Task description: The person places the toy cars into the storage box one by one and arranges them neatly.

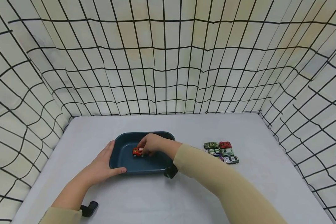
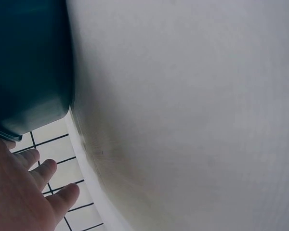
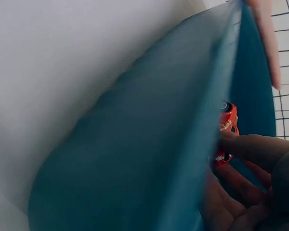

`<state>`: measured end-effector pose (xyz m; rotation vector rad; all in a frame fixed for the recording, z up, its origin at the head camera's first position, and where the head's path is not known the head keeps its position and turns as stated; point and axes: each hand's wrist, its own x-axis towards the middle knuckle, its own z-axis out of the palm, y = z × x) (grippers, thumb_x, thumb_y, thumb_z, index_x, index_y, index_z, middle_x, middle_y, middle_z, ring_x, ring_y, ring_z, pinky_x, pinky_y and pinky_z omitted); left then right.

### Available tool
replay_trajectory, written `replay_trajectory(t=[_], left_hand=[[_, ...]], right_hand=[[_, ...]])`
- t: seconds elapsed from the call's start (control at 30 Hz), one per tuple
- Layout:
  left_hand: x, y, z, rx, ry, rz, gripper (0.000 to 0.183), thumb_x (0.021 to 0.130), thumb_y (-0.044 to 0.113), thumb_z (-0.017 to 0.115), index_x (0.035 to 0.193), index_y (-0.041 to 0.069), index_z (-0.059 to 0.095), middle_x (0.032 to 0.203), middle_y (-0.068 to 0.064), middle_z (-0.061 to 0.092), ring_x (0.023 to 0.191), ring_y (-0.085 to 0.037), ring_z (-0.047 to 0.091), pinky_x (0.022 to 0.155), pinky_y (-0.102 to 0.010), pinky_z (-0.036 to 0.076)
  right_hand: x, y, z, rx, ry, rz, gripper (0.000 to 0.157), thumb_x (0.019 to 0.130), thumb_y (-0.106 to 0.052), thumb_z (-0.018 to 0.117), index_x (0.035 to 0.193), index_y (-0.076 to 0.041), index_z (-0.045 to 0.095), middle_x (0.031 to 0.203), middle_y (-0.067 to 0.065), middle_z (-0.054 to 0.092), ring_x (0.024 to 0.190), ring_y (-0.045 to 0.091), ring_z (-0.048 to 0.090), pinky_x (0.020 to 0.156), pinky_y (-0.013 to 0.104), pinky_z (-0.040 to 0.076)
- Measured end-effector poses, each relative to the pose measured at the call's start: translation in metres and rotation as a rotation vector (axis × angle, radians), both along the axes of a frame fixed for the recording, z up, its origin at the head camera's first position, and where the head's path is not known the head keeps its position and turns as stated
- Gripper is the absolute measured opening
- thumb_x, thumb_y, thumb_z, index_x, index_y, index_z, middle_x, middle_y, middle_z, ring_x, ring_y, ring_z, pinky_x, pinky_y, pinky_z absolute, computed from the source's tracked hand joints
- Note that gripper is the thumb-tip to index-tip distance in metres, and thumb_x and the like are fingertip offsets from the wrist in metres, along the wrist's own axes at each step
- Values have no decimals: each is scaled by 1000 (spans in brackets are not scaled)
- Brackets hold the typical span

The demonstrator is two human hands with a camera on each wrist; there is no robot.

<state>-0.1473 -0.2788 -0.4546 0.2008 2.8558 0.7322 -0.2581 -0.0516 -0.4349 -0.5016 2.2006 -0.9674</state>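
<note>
A red toy car (image 1: pixel 138 151) is inside a dark blue plastic basin (image 1: pixel 141 172), toward its left half. My right hand (image 1: pixel 154 143) reaches in over the basin's right side and pinches the car between thumb and fingers. In the right wrist view the car (image 3: pixel 228 120) shows partly behind the basin's near wall (image 3: pixel 135 130). My left hand (image 1: pixel 102 165) rests against the basin's left end, its thumb along the front rim and its fingers extended along the side. The left wrist view shows these straight fingers (image 2: pixel 47 168) beside the basin's outer wall (image 2: pixel 33 62).
To the right of the basin, several toy cars (image 1: pixel 226 152) stand grouped in rows on the white-covered table (image 1: pixel 268 174). A white wall with black netting (image 1: pixel 165 68) encloses the table at the back and both sides.
</note>
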Motion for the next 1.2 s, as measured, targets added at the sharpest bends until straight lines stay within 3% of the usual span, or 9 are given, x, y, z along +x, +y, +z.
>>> replay_trajectory(t=[0.4, 0.8, 1.07, 1.2], left_hand=[[-1, -1, 0, 12, -10, -9, 130, 77, 64, 75, 157, 2, -6, 162, -29, 5, 145, -52, 13, 109, -71, 22], [-1, -4, -3, 16, -4, -5, 131, 76, 64, 76, 157, 0, -5, 161, -31, 6, 144, -53, 13, 108, -71, 22], [-2, -2, -3, 26, -11, -3, 131, 75, 63, 76, 157, -1, -5, 160, -31, 6, 143, -54, 14, 107, -72, 23], [-2, -2, -4, 27, -11, -10, 131, 76, 64, 75, 157, 0, -6, 161, -31, 5, 144, -53, 13, 108, -72, 23]], right_hand=[[-3, -3, -9, -18, 34, -24, 33, 90, -4, 71, 123, -8, 71, 114, 5, 69, 75, 11, 61, 67, 24, 57], [4, -5, -15, 142, 203, -29, 38, 90, -27, 76, 126, -19, 69, 113, 0, 62, 69, 11, 57, 59, 22, 48], [0, -9, -24, 79, 110, -101, 35, 88, -23, 77, 123, -19, 71, 111, -2, 63, 65, 10, 61, 59, 22, 52], [0, -10, -25, 44, 107, -102, 35, 88, -22, 77, 123, -18, 71, 104, -3, 65, 63, 11, 61, 57, 23, 51]])
